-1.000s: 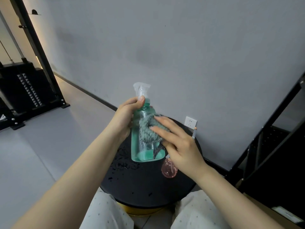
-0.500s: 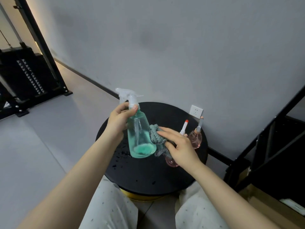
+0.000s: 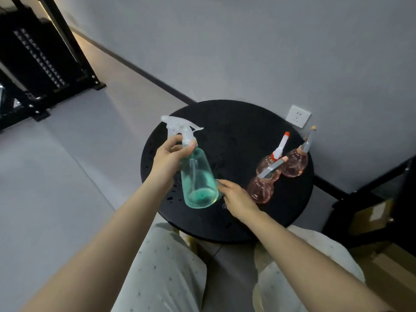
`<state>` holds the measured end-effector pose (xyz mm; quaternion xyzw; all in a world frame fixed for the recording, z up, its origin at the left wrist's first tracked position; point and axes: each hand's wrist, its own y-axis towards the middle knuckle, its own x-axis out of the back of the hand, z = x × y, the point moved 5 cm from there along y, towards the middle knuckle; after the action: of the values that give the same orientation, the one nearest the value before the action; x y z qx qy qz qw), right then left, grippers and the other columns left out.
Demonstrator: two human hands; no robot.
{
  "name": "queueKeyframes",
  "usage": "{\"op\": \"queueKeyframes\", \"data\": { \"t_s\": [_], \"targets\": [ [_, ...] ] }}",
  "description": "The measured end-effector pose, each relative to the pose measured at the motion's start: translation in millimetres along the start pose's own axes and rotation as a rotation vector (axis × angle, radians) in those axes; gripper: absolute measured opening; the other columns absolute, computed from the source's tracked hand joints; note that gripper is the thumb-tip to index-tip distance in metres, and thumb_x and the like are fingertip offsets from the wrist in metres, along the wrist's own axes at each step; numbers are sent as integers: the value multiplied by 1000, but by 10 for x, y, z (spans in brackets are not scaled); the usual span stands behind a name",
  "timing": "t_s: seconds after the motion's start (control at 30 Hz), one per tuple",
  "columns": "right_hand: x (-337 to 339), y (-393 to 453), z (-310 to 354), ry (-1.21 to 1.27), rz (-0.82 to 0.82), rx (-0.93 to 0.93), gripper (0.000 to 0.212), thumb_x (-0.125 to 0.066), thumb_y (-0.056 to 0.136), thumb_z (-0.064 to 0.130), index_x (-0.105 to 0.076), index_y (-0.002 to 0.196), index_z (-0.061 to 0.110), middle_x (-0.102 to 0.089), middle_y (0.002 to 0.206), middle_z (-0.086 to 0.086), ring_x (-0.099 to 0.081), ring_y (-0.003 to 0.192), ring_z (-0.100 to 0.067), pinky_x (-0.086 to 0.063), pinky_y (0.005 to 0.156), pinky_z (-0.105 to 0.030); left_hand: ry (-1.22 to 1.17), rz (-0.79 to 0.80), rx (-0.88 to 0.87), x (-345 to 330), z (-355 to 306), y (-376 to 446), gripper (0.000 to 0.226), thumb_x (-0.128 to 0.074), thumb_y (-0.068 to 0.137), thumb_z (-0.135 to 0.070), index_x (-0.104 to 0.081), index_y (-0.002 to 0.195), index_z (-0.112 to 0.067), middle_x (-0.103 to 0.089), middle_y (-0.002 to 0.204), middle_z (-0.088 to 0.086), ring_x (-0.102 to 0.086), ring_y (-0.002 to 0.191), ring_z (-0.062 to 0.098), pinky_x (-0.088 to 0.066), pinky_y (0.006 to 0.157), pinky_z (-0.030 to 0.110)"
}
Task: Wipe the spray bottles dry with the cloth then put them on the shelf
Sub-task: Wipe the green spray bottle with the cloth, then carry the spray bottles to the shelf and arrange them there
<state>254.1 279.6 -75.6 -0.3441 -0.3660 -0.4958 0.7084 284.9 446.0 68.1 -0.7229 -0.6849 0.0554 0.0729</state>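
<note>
From where I stand, the round black worktop (image 3: pixel 227 217) sits close against the grey wall, speckled with water drops near its left edge, and a dark metal shelf frame (image 3: pixel 382 194) rises just off to the person's right. The teal spray bottle (image 3: pixel 198 176) is held clear above the worktop's near-left part, tilted with its clear trigger head (image 3: pixel 181 128) leaning away to the left and its base towards the person. It is see-through, narrow at the shoulder and wide at the bottom, with the dip tube showing inside. The left hand (image 3: pixel 171 158) is curled round its neck just under the trigger, thumb across the front. The right hand (image 3: pixel 234 194) rests just beside the bottle's base with fingers bent over something on the worktop; only a scrap of patterned cloth (image 3: pixel 224 205) peeks out beneath it, so I cannot tell whether it is truly gripping it. Three small pink spray bottles (image 3: pixel 261 190) cluster on the right side, touching or nearly so, one with an orange-tipped nozzle. To finish the wipe well, I would bring the cloth round the base and underside, turning the bottle by its neck, and keep that elbow clear of the pink ones.
</note>
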Motion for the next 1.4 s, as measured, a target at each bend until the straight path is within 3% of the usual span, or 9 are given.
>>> {"op": "queueKeyframes", "data": {
  "t_s": [0.3,0.43,0.57,0.7,0.77,0.9,1.07,1.23,1.4],
  "targets": [
    [-594,196,-289,-67,230,-26,67,-43,88,-11,-28,148,13,-12,157,0,-8,145,-18,-17,117,-30,53,-26,50,73,406,196,22,-69,70,-39,-69,87,-25,-65,77,-2,-62,77,15,-48,79,37],
    [-668,153,-277,42,343,-68,63,-44,89,3,-27,148,16,-17,157,0,-10,145,-17,-13,118,-36,96,-16,36,35,486,226,13,-72,76,-32,-68,86,-25,-62,72,-5,-61,71,10,-46,73,26],
    [-208,30,-181,488,4,-255,48,-48,92,7,-46,138,18,-43,145,1,-37,135,-14,-25,112,-24,159,-29,-6,-42,504,224,19,-73,80,-30,-67,94,-18,-64,82,2,-60,76,10,-47,75,24],
    [196,-199,105,870,-157,-137,48,-59,87,28,-46,134,29,-51,136,8,-45,127,-3,-36,109,-28,182,-11,-62,-233,369,138,29,-74,75,-35,-67,97,-18,-66,86,1,-62,79,9,-49,76,24],
    [352,-283,236,821,-139,-110,60,-68,78,40,-38,130,45,-49,133,16,-44,125,0,-39,104,-25,196,4,-97,-374,260,76,19,-73,80,-28,-66,95,-18,-65,81,-4,-62,75,6,-48,71,21],
    [669,-435,281,694,-265,-198,79,-76,71,40,-28,135,39,-47,133,9,-46,122,-9,-44,98,-34,193,53,-152,-717,56,-74,11,-72,80,-26,-66,90,-23,-65,78,-5,-63,72,5,-51,71,21],
    [1038,-809,96,671,-441,-271,73,-77,69,37,-37,130,34,-53,123,10,-51,116,-9,-47,93,-31,257,230,-218,-1155,-142,-261,27,-71,81,-34,-64,104,-21,-70,94,-1,-67,90,14,-53,85,32],
    [1395,-1276,-127,656,-570,-327,71,-78,70,34,-39,129,35,-53,120,10,-53,107,-7,-41,83,-20,471,422,-386,-1542,-340,-550,26,-60,90,-31,-56,115,-38,-62,111,-23,-54,108,-9,-39,89,8],
    [1718,-1758,-334,620,-710,-342,73,-79,67,34,-40,128,32,-54,118,11,-53,106,-7,-43,86,-23,704,466,-554,-1896,-423,-776,35,-53,90,-35,-56,124,-29,-60,123,-14,-53,115,3,-41,97,24]
  ]
}}
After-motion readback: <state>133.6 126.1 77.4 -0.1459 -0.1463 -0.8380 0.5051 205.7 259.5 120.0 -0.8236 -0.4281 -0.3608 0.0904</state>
